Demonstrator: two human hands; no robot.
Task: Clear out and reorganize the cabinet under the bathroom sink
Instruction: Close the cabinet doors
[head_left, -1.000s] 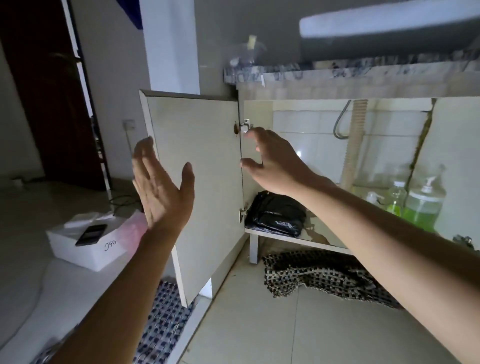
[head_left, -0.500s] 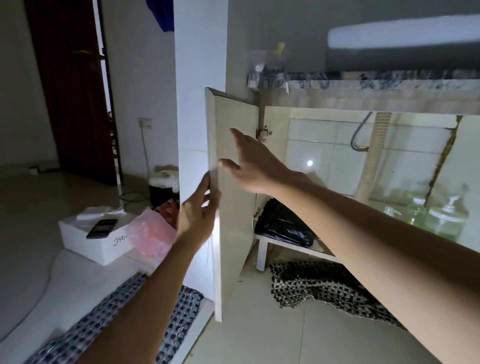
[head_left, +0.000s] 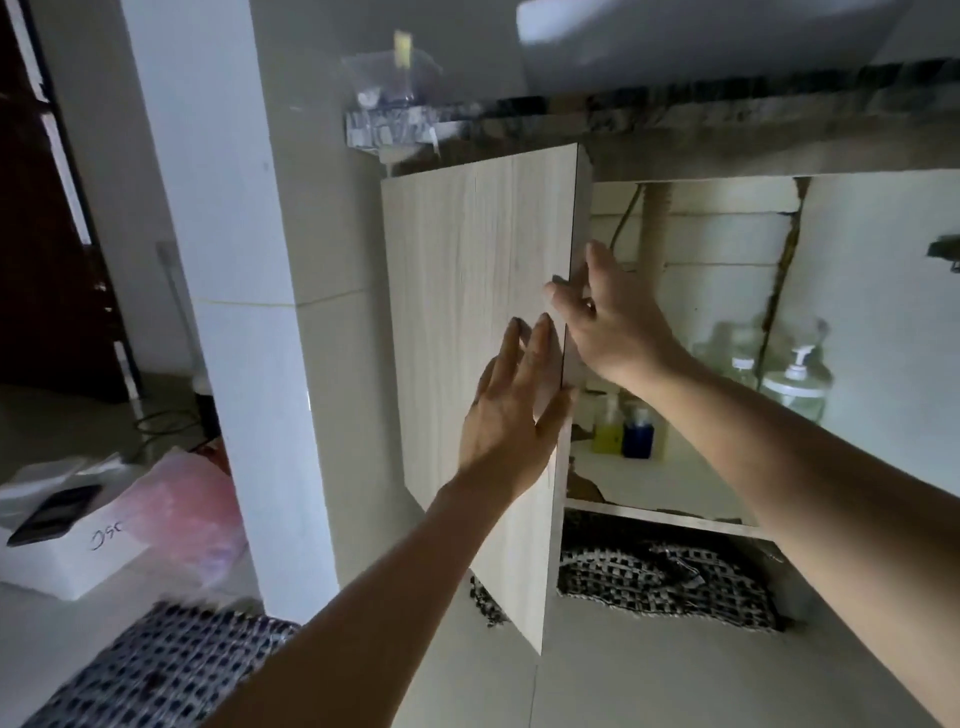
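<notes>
Both hands on the cabinet door (head_left: 478, 322) right now, hinged at the left side of the cabinet opening under the counter (head_left: 727, 117). Left hand (head_left: 511, 410) laid flat on the door's wood-grain outer face near its free edge, fingers straight and spread a bit, thumb hooked round that edge. Right hand (head_left: 605, 317) higher up on the same edge, pinching it between thumb on the outer face and fingers behind. So one door, gripped at its free right edge from both sides. Swung a good way toward shut since half a second ago, when only the thin edge and inner face showed; a second ago wide open, with the left hand hanging in the air not touching anything. Black bag from the earlier frames now hidden behind the door. Inside on the shelf (head_left: 660, 512): one yellow bottle (head_left: 609, 426) and one blue bottle (head_left: 638, 434) just beside each other toward the shelf's left end, plus clear pump bottles (head_left: 792, 382) toward the right end, two or three, too blurry to count for sure. One checkered cloth (head_left: 670, 584) on the floor below the shelf. Off to the left on the floor, one white box (head_left: 67, 551) with a dark phone (head_left: 54, 514) on top and a pink bag (head_left: 182, 514) touching it.
</notes>
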